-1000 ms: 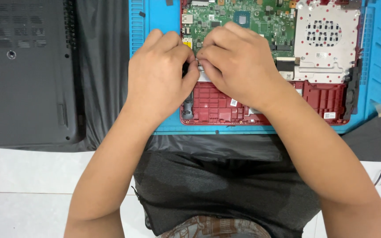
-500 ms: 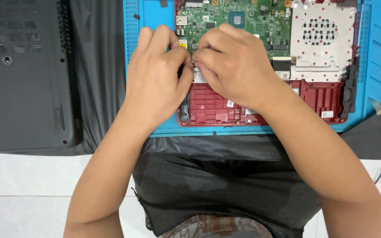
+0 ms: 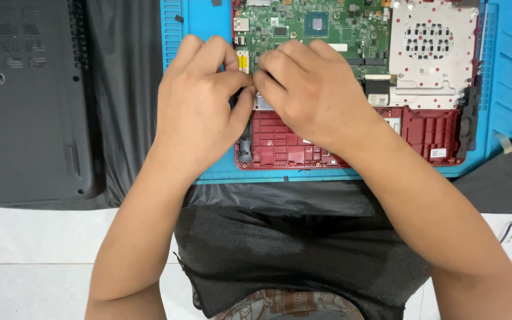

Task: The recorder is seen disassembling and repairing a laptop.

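left hand and right hand meet, fingertips pinched together over a small silver part at the near edge of the green circuit board (what they grip: cannot tell). board sits in the red laptop shell on a blue mat. judged thin, fragile; hold by edges.

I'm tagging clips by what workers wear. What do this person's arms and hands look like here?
Both the left hand and right hand are bare: no gloves, rings, watch or wrist strap. The forearms are uncovered to the bottom edge of the picture, with no sleeves in view.
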